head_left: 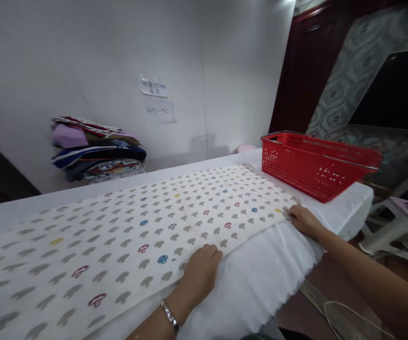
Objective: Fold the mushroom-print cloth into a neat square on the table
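Observation:
A long white cloth (189,215) printed with grey, red, blue and yellow mushrooms lies spread along the table. At its near edge, around the middle, my left hand (202,269) has its fingers curled over the fabric; a silver bracelet circles that wrist. My right hand (305,219) pinches the cloth's near right corner, its fingers closed. Small ripples run through the print, and the left end of the cloth runs out of view.
A red plastic basket (303,165) with metal handles stands on the right end of the white-covered table (253,257). Folded clothes (97,148) are stacked at the back left. Paper signs (159,111) hang on the wall. A white stool (398,231) stands at right.

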A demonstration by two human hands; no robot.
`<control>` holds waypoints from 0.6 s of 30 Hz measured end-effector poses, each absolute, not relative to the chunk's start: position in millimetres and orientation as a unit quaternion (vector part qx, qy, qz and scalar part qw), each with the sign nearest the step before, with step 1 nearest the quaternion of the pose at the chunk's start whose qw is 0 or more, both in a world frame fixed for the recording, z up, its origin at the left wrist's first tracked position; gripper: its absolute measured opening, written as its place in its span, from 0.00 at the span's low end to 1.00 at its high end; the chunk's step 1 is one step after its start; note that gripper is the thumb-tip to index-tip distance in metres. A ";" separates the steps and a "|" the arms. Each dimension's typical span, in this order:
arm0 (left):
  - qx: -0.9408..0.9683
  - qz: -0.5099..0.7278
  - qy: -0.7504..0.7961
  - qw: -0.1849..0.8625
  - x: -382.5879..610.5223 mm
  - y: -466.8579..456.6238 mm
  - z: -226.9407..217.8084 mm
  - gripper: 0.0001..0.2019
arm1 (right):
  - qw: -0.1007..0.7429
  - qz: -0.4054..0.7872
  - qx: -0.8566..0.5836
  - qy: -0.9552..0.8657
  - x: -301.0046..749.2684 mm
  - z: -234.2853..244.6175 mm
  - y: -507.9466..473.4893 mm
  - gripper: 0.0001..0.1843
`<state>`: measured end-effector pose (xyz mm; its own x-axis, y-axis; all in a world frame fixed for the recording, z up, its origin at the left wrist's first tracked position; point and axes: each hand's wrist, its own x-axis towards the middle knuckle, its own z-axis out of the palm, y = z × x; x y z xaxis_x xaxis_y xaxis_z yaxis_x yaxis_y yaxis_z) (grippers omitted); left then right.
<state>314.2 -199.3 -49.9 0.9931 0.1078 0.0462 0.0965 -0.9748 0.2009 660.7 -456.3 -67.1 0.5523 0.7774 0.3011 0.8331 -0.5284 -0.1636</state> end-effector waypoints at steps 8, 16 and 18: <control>0.995 0.061 0.035 0.068 312.9 -202.0 -57.3 0.14 | 0.175 -0.106 -0.846 -0.493 650.7 -68.3 -433.0 0.10; 0.994 0.111 0.007 0.008 311.4 -209.3 -57.6 0.04 | 0.212 0.020 -0.646 -0.733 542.3 -70.3 -346.3 0.14; 0.992 0.125 0.012 0.009 311.2 -210.3 -60.1 0.05 | 0.197 0.044 -0.601 -0.774 517.2 -67.2 -328.1 0.14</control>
<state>311.2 -210.3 -60.1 0.9687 0.0261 0.2469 0.0215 -0.9995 0.0215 517.2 -328.1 -67.2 -0.2009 0.9468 0.2515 0.9123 0.2744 -0.3039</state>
